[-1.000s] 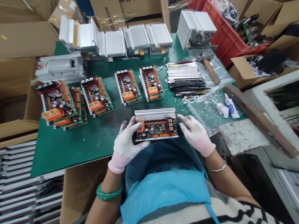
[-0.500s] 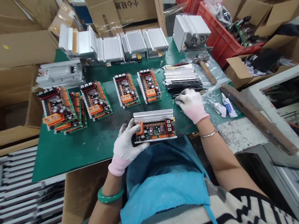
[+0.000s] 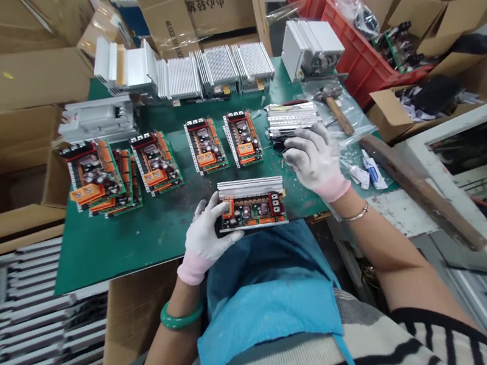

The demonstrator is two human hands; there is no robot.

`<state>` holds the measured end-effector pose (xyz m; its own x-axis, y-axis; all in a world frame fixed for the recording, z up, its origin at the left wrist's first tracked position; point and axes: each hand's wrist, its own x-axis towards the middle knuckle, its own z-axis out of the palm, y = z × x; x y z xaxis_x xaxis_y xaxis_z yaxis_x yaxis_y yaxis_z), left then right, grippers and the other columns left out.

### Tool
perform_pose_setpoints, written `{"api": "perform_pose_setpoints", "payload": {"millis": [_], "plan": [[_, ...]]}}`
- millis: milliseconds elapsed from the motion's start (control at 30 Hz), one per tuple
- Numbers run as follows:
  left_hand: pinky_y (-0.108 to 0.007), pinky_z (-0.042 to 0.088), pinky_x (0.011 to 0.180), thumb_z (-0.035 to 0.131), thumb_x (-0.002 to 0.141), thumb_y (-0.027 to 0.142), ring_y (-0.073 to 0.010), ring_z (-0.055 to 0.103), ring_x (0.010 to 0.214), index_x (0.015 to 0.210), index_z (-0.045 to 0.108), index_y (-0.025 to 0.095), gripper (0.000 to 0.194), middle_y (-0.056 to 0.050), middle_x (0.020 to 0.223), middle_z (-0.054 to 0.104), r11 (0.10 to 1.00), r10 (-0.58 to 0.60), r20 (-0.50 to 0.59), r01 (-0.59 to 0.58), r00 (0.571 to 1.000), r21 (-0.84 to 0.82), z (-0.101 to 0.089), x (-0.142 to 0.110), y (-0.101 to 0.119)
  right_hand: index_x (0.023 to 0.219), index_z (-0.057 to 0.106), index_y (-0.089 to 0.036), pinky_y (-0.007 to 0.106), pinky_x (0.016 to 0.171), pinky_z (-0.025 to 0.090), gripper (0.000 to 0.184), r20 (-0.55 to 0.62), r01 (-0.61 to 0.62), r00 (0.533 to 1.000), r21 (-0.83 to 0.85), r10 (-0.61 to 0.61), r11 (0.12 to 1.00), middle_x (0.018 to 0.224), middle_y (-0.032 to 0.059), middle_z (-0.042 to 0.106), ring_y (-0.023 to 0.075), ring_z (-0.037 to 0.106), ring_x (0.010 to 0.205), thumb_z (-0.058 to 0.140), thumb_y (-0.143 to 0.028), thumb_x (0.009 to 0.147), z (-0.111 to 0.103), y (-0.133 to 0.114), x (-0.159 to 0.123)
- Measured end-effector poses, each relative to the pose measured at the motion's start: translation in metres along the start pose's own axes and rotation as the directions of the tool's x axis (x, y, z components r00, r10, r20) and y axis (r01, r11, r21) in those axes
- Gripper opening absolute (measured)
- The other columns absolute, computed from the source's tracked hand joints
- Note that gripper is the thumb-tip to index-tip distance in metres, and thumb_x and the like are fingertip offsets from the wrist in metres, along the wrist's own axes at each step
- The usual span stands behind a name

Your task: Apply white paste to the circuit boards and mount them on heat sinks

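Note:
My left hand [image 3: 206,233], in a white glove with a pink cuff, grips the left end of a circuit board [image 3: 255,211] set in a silver finned heat sink [image 3: 251,186] at the table's near edge. Its fingers lie over the orange terminal block and the thumb is along the near side. My right hand [image 3: 316,161], gloved alike, is raised to the right of the board. Its fingers are bent and apart, with nothing visible in them. Just beyond those fingers lies a stack of metal strips [image 3: 292,118], partly covered by the hand.
Several circuit boards [image 3: 205,145] lie across the green table [image 3: 161,220]. Finned heat sinks [image 3: 219,69] line the back. On the right are a hammer [image 3: 338,112] on a plastic bag, small tubes [image 3: 373,169] and a long wooden bar [image 3: 423,194]. Red crates [image 3: 356,60] stand behind.
My right hand has lifted off the table beside the strips and moved slightly right, with its fingers spreading. My left hand and the held board have stayed in place.

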<state>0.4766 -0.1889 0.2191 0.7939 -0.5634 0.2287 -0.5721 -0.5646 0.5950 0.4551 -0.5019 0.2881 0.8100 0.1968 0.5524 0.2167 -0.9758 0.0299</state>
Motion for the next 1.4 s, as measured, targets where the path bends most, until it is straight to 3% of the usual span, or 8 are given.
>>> {"api": "perform_pose_setpoints", "payload": {"millis": [133,267,400,600,867,1100,1267,1400], "plan": [[-0.052,0.031,0.119,0.07,0.074,0.061,-0.0323,0.045,0.137,0.122,0.057,0.023,0.063,-0.013,0.145,0.051,1.0,-0.004,-0.007,0.004,1.0,-0.009,0.0,0.0,0.001,0.094,0.061,-0.025,0.037,0.09,0.045,0.022,0.07,-0.158,0.986,0.091,0.152,0.983,0.096,0.0045,0.067,0.0188,0.061,0.095,0.04,-0.031,0.098,-0.025,-0.011,-0.011],[-0.054,0.03,0.119,0.069,0.074,0.065,-0.0339,0.044,0.137,0.121,0.057,0.023,0.065,-0.014,0.145,0.051,1.0,-0.022,-0.011,0.022,1.0,-0.009,0.001,-0.001,-0.001,0.095,0.061,-0.021,0.029,0.071,0.046,0.025,0.242,-0.46,0.873,0.113,0.424,0.881,0.093,0.0086,0.065,0.0201,0.062,0.082,0.041,-0.037,0.098,-0.021,-0.029,-0.034],[-0.053,0.03,0.119,0.071,0.074,0.061,-0.0326,0.044,0.137,0.122,0.055,0.024,0.063,-0.013,0.144,0.052,1.0,-0.013,-0.002,0.013,1.0,-0.003,0.001,-0.001,-0.001,0.096,0.063,-0.021,0.03,0.071,0.047,0.02,0.387,-0.572,0.788,0.169,0.479,0.803,0.095,0.0074,0.063,0.0204,0.062,0.081,0.046,-0.03,0.095,-0.005,-0.043,-0.052],[-0.052,0.031,0.119,0.068,0.076,0.062,-0.0309,0.044,0.137,0.123,0.054,0.022,0.063,-0.014,0.145,0.051,1.0,-0.004,-0.015,0.004,1.0,-0.004,0.001,-0.001,0.0,0.135,0.056,-0.024,0.036,0.08,0.05,0.048,0.401,-0.469,0.826,0.098,0.397,0.878,0.112,0.0134,0.059,0.0261,0.06,0.097,0.045,-0.013,0.089,-0.001,-0.045,-0.058],[-0.054,0.035,0.117,0.068,0.075,0.065,-0.0331,0.043,0.138,0.122,0.056,0.023,0.065,-0.012,0.143,0.053,1.0,-0.026,-0.007,0.026,1.0,0.0,0.001,-0.002,0.0,0.091,0.069,-0.023,0.031,0.083,0.052,0.013,0.374,-0.626,0.777,0.379,0.506,0.681,0.094,0.0054,0.067,0.0197,0.065,0.089,0.057,-0.025,0.09,0.002,-0.05,-0.065],[-0.054,0.038,0.115,0.07,0.074,0.065,-0.0348,0.041,0.139,0.122,0.057,0.023,0.065,-0.01,0.142,0.055,0.999,-0.047,0.0,0.047,0.999,0.002,0.0,-0.003,0.0,0.089,0.068,-0.022,0.035,0.087,0.053,0.011,0.354,-0.636,0.772,0.463,0.528,0.618,0.092,0.0059,0.068,0.021,0.066,0.09,0.058,-0.023,0.086,0.007,-0.052,-0.067],[-0.055,0.037,0.115,0.072,0.073,0.063,-0.0352,0.041,0.139,0.123,0.057,0.024,0.066,-0.01,0.143,0.054,0.999,-0.052,0.006,0.052,0.999,0.007,0.001,-0.003,-0.002,0.094,0.07,-0.023,0.029,0.076,0.05,0.017,0.38,-0.587,0.798,0.311,0.468,0.747,0.095,0.0059,0.067,0.0188,0.065,0.085,0.053,-0.024,0.092,0.002,-0.055,-0.066],[-0.053,0.042,0.112,0.075,0.07,0.06,-0.036,0.04,0.14,0.122,0.058,0.024,0.066,-0.009,0.143,0.054,0.997,-0.078,0.018,0.077,0.997,0.012,0.001,-0.004,-0.004,0.102,0.07,-0.022,0.029,0.061,0.038,0.026,0.444,-0.387,0.833,0.042,0.33,0.921,0.092,0.0075,0.066,0.0187,0.062,0.079,0.044,-0.024,0.098,-0.008,-0.053,-0.057]]}}
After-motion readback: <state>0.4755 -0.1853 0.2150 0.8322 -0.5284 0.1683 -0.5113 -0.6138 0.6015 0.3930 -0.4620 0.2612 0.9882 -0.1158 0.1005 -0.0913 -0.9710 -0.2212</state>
